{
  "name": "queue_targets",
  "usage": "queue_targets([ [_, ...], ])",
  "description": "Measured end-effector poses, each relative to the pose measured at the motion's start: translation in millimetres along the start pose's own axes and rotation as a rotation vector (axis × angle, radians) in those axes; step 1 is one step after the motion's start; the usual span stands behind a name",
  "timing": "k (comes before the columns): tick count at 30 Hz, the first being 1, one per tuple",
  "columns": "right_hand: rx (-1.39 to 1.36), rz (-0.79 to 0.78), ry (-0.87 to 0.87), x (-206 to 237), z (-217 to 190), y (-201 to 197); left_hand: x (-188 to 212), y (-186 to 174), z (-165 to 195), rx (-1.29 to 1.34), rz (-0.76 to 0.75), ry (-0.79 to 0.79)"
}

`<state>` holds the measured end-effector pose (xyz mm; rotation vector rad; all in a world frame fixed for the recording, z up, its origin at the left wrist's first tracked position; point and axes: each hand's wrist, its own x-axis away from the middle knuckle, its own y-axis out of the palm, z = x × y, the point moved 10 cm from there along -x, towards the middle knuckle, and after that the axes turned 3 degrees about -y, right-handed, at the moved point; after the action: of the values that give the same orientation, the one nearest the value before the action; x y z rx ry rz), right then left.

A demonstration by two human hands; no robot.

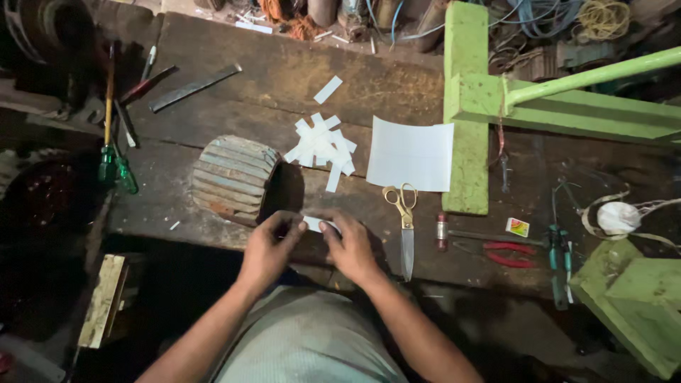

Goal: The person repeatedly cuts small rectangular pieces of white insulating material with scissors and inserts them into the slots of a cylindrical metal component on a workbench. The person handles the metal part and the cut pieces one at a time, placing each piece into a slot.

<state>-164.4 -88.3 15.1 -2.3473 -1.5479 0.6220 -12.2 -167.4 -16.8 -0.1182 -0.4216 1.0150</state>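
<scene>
Both the left hand (268, 248) and right hand (349, 247) pinched a small white paper strip (313, 224), apparently folding it; scissors (404, 220) lay just right.

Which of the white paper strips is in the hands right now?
The single strip pinched between the left hand and right hand at the bench's near edge. The other strips lie in a loose pile further back, with one stray strip beyond.
</scene>
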Motion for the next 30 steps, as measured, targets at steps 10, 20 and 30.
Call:
queue_targets([
  [10,0.108,0.034,-0.221,-18.0,-15.0,29.1,6.5,-44.4,-14.9,-0.072,0.091,-0.005],
  [20,0.091,0.25,-0.221,-58.1,85.0,102.4,36.3,-82.1,-48.3,-0.3,0.17,-0.254],
  [30,0.065,0.261,-0.145,-57.8,90.3,111.8,41.6,-86.7,-62.7,-0.181,0.147,-0.293],
])
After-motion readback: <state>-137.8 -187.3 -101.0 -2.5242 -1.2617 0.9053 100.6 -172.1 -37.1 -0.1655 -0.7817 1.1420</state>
